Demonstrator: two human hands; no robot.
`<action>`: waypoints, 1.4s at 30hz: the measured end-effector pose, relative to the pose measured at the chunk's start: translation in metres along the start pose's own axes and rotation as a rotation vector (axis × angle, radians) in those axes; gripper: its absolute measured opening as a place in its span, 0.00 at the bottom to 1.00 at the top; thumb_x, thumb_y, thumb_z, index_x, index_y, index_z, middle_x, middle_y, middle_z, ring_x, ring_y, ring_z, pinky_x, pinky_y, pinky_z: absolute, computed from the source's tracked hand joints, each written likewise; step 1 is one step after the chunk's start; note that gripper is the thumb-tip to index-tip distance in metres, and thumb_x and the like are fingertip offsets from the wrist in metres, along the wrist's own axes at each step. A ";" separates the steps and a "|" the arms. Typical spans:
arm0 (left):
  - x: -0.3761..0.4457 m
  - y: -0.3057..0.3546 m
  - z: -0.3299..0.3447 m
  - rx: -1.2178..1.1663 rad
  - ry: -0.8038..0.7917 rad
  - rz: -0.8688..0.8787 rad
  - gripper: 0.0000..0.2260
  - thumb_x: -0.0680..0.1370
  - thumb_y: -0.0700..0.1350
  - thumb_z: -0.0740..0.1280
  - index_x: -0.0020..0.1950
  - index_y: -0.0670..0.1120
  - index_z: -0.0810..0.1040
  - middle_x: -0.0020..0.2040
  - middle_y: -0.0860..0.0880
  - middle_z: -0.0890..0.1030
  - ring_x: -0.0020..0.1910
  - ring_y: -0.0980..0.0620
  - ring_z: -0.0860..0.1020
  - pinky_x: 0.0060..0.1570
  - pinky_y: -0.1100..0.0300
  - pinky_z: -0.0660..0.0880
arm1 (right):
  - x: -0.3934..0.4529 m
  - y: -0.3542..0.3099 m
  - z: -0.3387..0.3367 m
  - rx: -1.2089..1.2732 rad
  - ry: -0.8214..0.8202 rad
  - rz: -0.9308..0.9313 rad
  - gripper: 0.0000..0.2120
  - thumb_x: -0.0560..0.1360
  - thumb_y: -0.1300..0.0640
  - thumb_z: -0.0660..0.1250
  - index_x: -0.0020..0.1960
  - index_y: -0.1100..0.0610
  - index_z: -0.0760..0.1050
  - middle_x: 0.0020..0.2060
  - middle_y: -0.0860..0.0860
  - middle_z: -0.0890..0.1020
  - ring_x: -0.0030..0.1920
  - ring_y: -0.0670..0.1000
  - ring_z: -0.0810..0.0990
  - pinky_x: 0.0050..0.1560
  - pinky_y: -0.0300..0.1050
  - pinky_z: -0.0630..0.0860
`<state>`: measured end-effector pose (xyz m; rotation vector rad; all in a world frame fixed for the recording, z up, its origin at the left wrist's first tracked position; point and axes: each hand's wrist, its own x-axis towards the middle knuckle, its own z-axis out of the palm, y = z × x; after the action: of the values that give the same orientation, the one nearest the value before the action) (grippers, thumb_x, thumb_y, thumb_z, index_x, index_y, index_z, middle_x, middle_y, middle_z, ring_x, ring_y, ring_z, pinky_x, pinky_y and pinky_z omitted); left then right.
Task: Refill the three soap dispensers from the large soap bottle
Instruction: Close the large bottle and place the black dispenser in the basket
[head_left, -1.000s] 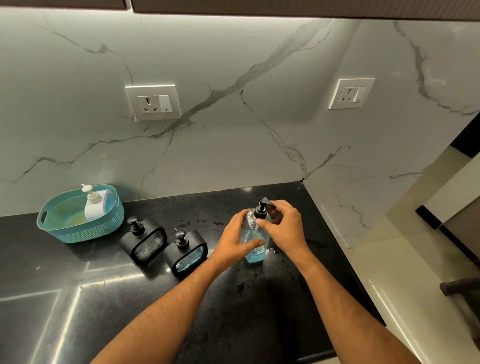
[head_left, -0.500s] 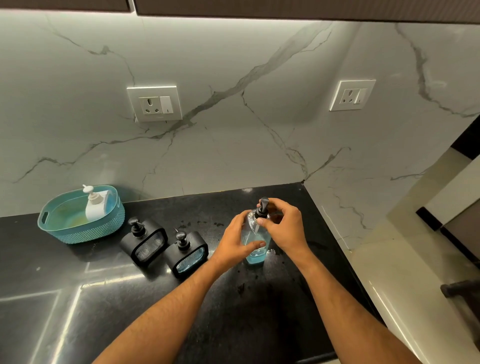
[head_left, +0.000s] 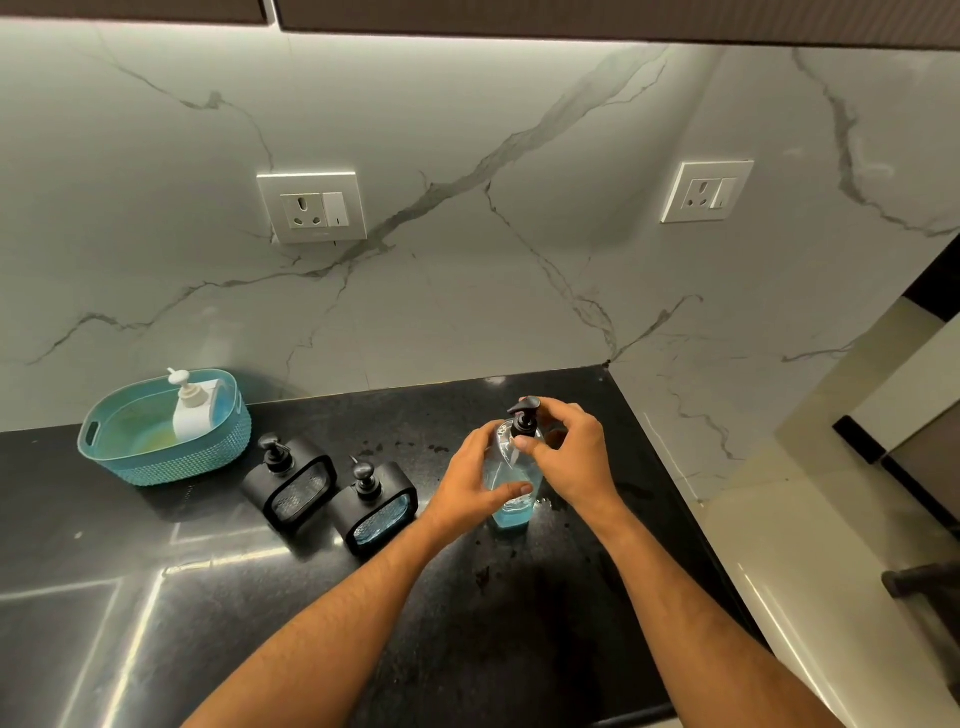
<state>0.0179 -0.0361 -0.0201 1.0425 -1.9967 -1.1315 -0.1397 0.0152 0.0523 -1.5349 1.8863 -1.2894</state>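
Two hands on the bottle (head_left: 511, 480), at 3 o'clock of the dispensers (head_left: 332, 491): left hand (head_left: 470, 486) wraps its body, right hand (head_left: 569, 457) pinches the pump (head_left: 524, 415). We judge that a slack left grip would let it tip and spill.

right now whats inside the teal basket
A white pump bottle stands at the right end of the teal basket; the floor beside it looks bare, yellowish. The near wall hides the bottle's base.
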 end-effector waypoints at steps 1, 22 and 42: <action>0.000 0.000 0.000 0.003 0.001 0.001 0.37 0.71 0.56 0.78 0.76 0.55 0.66 0.68 0.56 0.74 0.67 0.56 0.75 0.68 0.49 0.76 | 0.000 -0.001 0.000 -0.006 0.009 0.000 0.24 0.71 0.62 0.79 0.66 0.54 0.80 0.55 0.50 0.82 0.52 0.42 0.80 0.49 0.25 0.75; 0.001 0.001 -0.001 0.034 -0.006 0.006 0.36 0.72 0.52 0.79 0.76 0.56 0.66 0.68 0.56 0.74 0.66 0.58 0.75 0.68 0.54 0.76 | 0.004 -0.004 0.003 -0.041 0.046 0.034 0.21 0.66 0.51 0.84 0.53 0.50 0.77 0.48 0.49 0.82 0.50 0.47 0.80 0.50 0.36 0.78; 0.001 -0.001 -0.001 0.018 -0.010 -0.012 0.37 0.72 0.53 0.79 0.77 0.55 0.65 0.69 0.56 0.74 0.67 0.56 0.75 0.69 0.52 0.75 | 0.004 0.001 0.005 -0.005 -0.038 0.088 0.26 0.68 0.53 0.82 0.63 0.54 0.80 0.55 0.50 0.81 0.56 0.47 0.80 0.58 0.41 0.80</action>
<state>0.0186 -0.0380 -0.0208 1.0615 -2.0147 -1.1285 -0.1375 0.0097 0.0501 -1.4519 1.9120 -1.2102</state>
